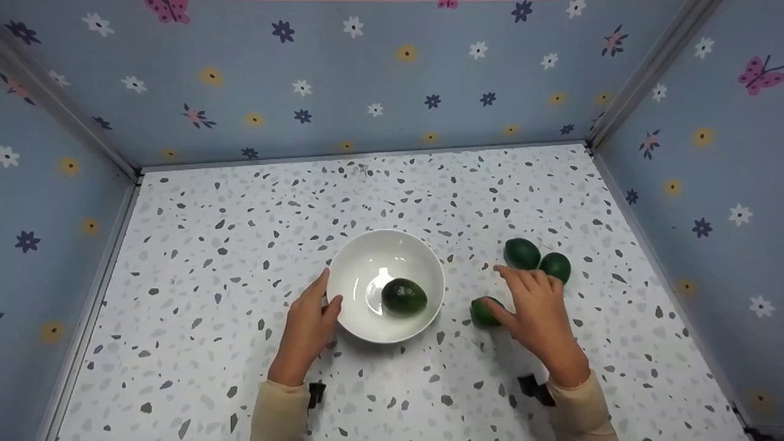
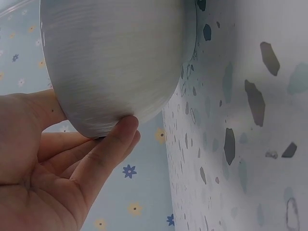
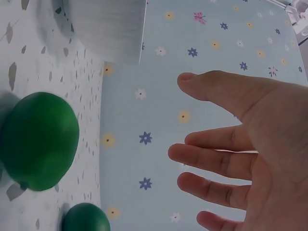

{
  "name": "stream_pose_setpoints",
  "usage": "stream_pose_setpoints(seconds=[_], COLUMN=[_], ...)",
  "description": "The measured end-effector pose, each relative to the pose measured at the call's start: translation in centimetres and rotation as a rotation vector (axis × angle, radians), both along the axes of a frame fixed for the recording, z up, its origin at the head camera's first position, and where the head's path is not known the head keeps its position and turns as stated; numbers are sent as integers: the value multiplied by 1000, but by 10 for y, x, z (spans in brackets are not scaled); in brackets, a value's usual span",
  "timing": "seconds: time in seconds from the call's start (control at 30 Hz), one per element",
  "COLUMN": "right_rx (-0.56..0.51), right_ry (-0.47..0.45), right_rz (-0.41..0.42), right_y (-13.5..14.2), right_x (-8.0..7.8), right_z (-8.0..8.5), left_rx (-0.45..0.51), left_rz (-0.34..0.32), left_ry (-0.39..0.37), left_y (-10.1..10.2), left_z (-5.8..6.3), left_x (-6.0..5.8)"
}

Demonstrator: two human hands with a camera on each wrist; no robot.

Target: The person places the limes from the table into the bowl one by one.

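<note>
A white bowl point(image 1: 384, 251) stands on the table with one dark green avocado point(image 1: 404, 296) inside it. My left hand point(image 1: 309, 324) grips the bowl's left side, thumb at the rim; in the left wrist view its fingertips point(image 2: 126, 127) press the outer wall. Above the table, to the right of the bowl, my right hand point(image 1: 539, 315) hovers with fingers spread and holds nothing. Beneath its thumb lies a green avocado point(image 1: 484, 312), partly covered. Two more, a far avocado point(image 1: 522, 253) and a right avocado point(image 1: 556, 267), lie side by side beyond the fingers.
The speckled white table point(image 1: 214, 245) is enclosed by a blue flowered back wall point(image 1: 367, 79) and side walls, with grey trim along the edges. Black straps point(image 1: 536, 389) show at both wrists.
</note>
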State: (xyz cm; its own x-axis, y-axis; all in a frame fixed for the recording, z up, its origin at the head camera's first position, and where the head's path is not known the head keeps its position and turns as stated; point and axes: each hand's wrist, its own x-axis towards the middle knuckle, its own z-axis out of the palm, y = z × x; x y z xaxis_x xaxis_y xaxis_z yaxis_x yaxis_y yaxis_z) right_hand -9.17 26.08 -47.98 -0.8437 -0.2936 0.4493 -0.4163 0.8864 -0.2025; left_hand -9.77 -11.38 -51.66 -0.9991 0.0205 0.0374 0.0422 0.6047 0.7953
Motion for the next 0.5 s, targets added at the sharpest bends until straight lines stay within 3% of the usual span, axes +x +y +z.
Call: stream_pose_setpoints(seconds=[0.37, 0.5], right_rx=[30, 56], right_ry=[-109, -195], right_rz=[-63, -101], right_y=[16, 19], right_x=[15, 19], right_z=[-18, -25], left_rx=[2, 2], left_rz=[-4, -11], left_ry=[-8, 7], left_y=[0, 0], left_z=[-1, -2], left_x=[-2, -2])
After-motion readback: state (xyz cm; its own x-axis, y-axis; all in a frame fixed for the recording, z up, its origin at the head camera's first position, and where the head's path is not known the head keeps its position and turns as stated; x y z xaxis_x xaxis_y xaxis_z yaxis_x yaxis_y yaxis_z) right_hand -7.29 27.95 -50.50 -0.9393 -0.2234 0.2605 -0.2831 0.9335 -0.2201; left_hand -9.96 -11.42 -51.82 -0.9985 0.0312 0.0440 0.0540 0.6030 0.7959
